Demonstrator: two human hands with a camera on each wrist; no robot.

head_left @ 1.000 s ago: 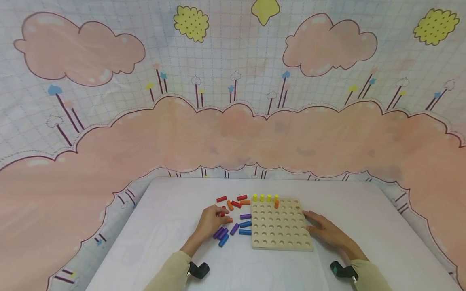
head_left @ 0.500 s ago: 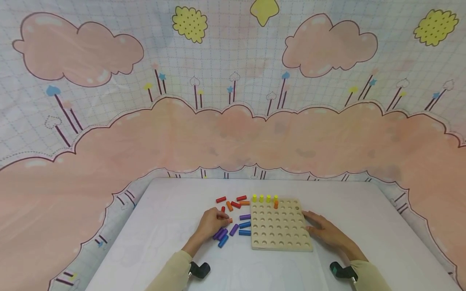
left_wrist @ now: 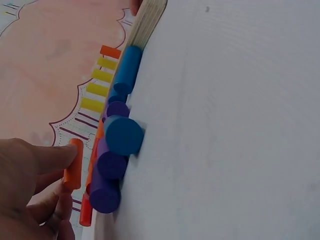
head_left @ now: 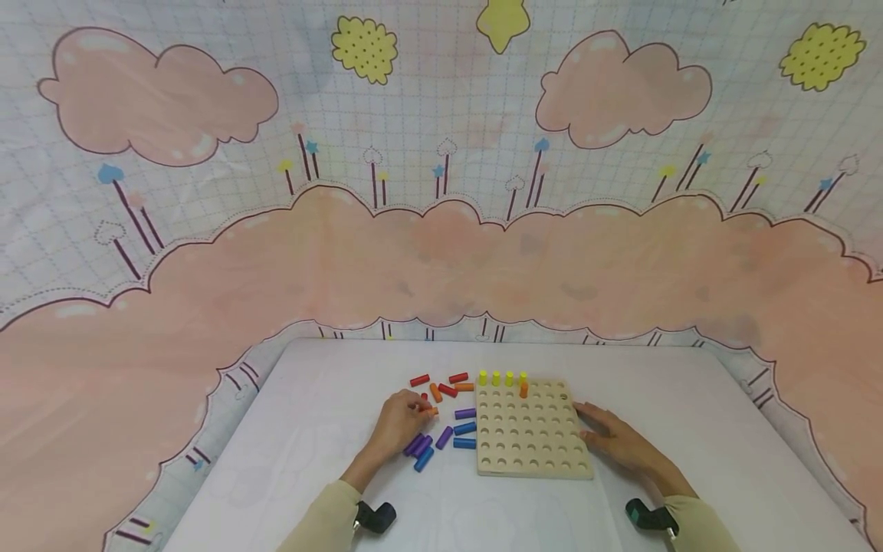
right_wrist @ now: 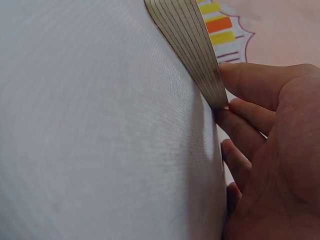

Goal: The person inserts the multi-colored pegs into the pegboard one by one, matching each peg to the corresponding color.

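My left hand point(head_left: 400, 423) pinches an orange peg point(left_wrist: 74, 164) between thumb and fingers, above the loose pegs left of the board. The wooden pegboard point(head_left: 531, 429) has rows of round holes. Yellow pegs point(head_left: 496, 379) stand along the left part of its back row, and one orange peg point(head_left: 524, 391) stands in the row before them. My right hand point(head_left: 621, 438) rests at the board's right edge, its extended fingertips touching the side; in the right wrist view the thumb also meets the board's edge point(right_wrist: 192, 50).
Red pegs point(head_left: 419, 380) and two more orange pegs point(head_left: 436, 392) lie behind my left hand. Purple pegs point(head_left: 444, 438) and blue pegs point(head_left: 424, 459) lie between it and the board, some against the board's left edge. A white cloth covers the table point(head_left: 331, 368).
My left hand has closed its thumb and fingers on an orange peg and lifted it slightly off the table. The right hand and the board stay in place.
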